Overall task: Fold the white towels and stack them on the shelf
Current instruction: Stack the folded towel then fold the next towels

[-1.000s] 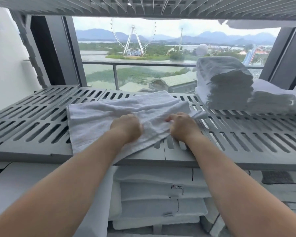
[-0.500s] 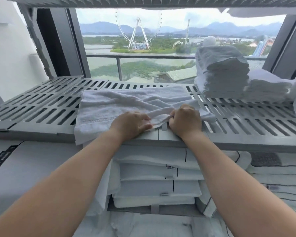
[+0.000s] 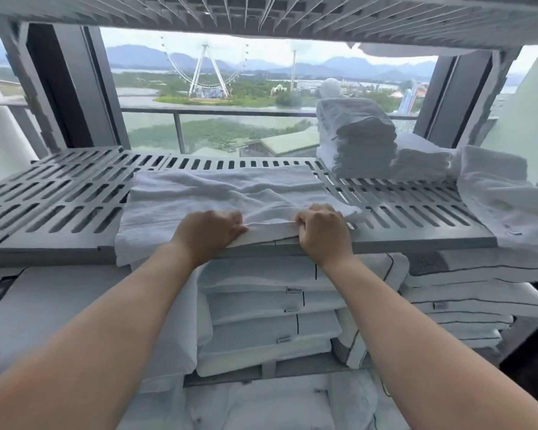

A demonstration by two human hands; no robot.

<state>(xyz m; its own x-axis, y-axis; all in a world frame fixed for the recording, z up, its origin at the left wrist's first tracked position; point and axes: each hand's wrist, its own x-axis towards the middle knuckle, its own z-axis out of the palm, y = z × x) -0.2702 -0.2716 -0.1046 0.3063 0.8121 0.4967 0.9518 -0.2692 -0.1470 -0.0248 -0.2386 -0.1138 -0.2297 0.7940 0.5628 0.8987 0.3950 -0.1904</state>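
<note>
A white towel (image 3: 218, 193) lies spread and rumpled on the grey slotted shelf (image 3: 59, 209), its near edge hanging a little over the shelf's front. My left hand (image 3: 207, 232) grips the towel's near edge at the middle. My right hand (image 3: 319, 231) grips the same edge a short way to the right. Both hands have their fingers curled into the cloth. A stack of folded white towels (image 3: 357, 141) stands at the back right of the shelf, with a lower stack (image 3: 423, 159) beside it.
An unfolded white towel (image 3: 503, 197) is draped over the shelf's right end. Folded white linens with dark piping (image 3: 261, 308) fill the shelf below. Another slotted shelf (image 3: 261, 13) is overhead. A window with a railing is behind.
Both hands have pulled the towel's near edge toward the shelf's front. The towel now lies squarer to the shelf, and my left hand's fingers have closed on the cloth.
</note>
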